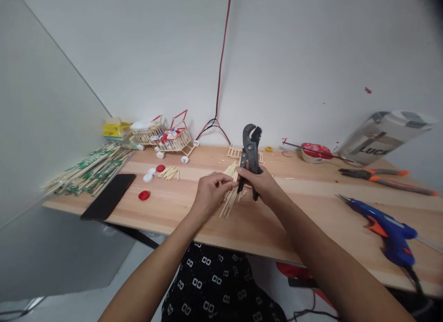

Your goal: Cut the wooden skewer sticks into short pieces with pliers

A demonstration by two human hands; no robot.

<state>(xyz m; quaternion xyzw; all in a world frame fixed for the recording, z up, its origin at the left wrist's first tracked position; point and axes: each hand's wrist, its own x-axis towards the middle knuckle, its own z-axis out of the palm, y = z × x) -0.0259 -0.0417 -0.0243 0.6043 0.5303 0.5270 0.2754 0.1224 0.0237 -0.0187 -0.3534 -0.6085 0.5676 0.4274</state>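
Observation:
Black hand-held cutters [251, 149] stand jaws up in my right hand [265, 183], whose fingers wrap round the handles. Beside them, my left hand [212, 190] is closed in a pinch, its fingertips close to the right thumb. What the pinch holds, if anything, is too small to make out. A loose bundle of thin wooden sticks [228, 204] lies on the table under and between both hands, partly hidden by them. Behind the cutters a small ladder-like stick frame [235, 152] lies flat, partly covered.
Two small stick-built carts [178, 140] with bottle-cap wheels stand back left. Caps [144, 195], short stick pieces [169, 173], a black phone-like slab [109, 197] and packaged sticks [93, 169] lie left. Pliers [374, 174], a blue glue gun [384, 225] and a red-stained tub [314, 153] are right.

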